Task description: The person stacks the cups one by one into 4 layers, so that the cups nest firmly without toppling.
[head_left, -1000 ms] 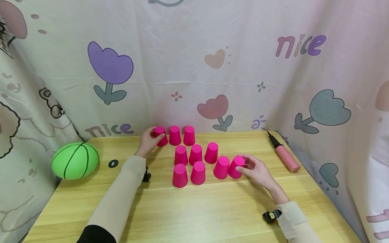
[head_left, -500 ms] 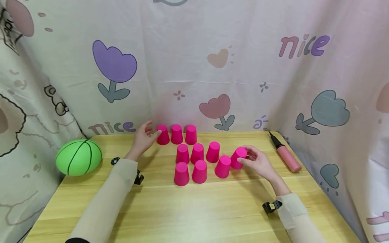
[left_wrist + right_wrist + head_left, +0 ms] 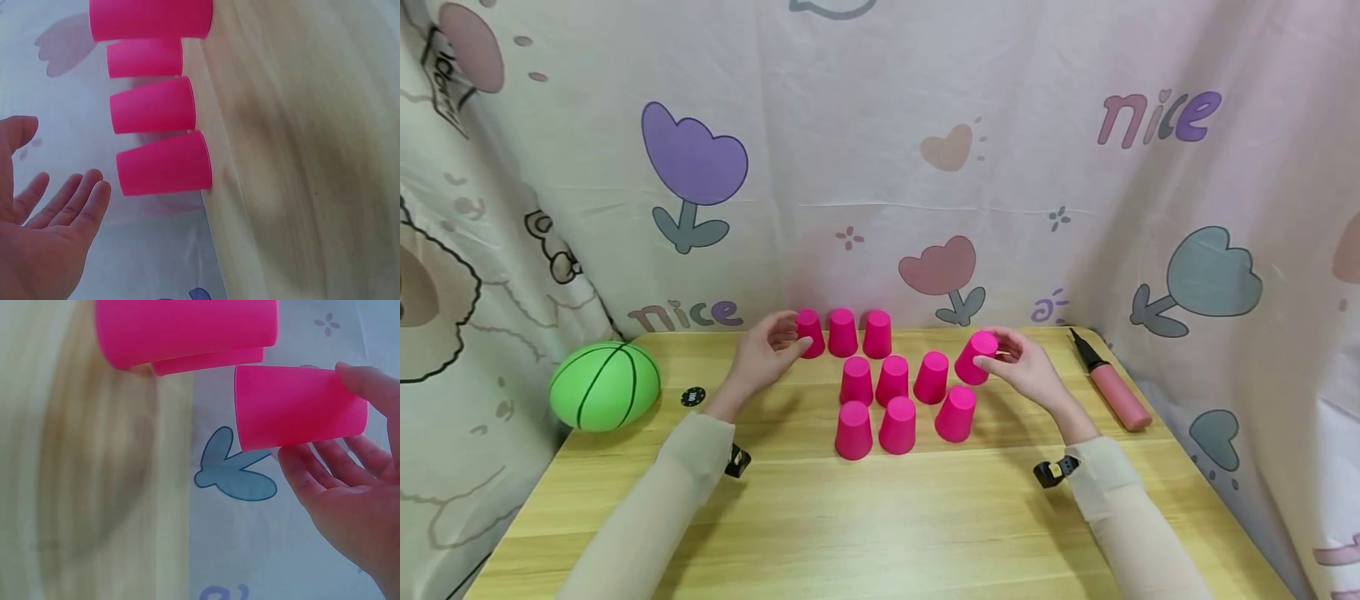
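Observation:
My right hand (image 3: 1026, 367) grips a pink cup (image 3: 976, 357), upside down and slightly tilted, held off the table behind the front row. In the right wrist view, the thumb lies along one side of this cup (image 3: 300, 407) and the fingers along the other. At the back left, my left hand (image 3: 760, 350) is beside the leftmost cup (image 3: 810, 335) of the back row. Its fingers (image 3: 92, 203) are loosely extended with no cup between them in the left wrist view. Several more upside-down pink cups (image 3: 892, 381) stand in staggered rows mid-table.
A green ball (image 3: 605, 387) with black lines sits at the table's left edge, near a black round chip (image 3: 693, 397). A pink hand pump (image 3: 1120, 396) with a black nozzle lies at the right. Printed curtains (image 3: 820, 125) hang behind the wooden table (image 3: 880, 525).
My right hand has lifted the cup at the right end of the front row and carried it back. My left hand has let go of the back-row cup and stays beside it.

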